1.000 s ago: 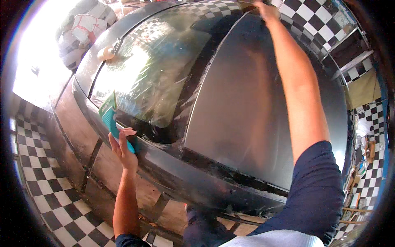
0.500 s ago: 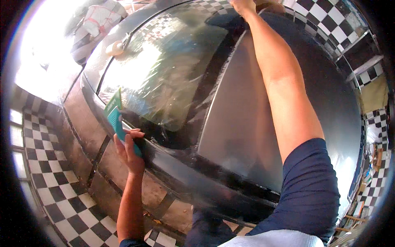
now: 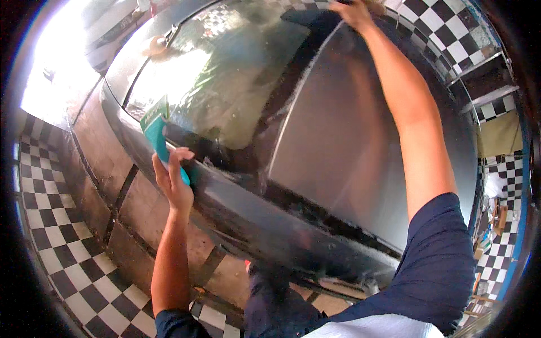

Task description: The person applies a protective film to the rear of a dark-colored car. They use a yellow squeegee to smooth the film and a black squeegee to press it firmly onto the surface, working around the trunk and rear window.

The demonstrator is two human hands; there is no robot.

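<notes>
A scraper with a teal handle and a green flat blade [image 3: 158,134] is gripped in my left hand [image 3: 176,177], over the near edge of the car's large glass pane [image 3: 236,84]. Its blade tip overlaps the glass in the picture; whether they touch I cannot tell. My right arm stretches across a dark grey car panel [image 3: 338,124]. At the far end of the seam between panel and glass, my right hand [image 3: 358,17] has its fingers bent near something dark. What they hold, if anything, is unclear.
A rounded cream object [image 3: 155,45] sits at the left side of the glass. Brown paving and black-and-white checkered tiles [image 3: 84,270] lie left of the car. Boxes and loose items [image 3: 491,225] stand along the right. Another vehicle [image 3: 110,36] is at the upper left, beside strong glare.
The whole view has shifted a little. My right hand and arm appear farther right, with the hand slightly lower. The scraper stays in my left hand, its blade tip higher in the picture.
</notes>
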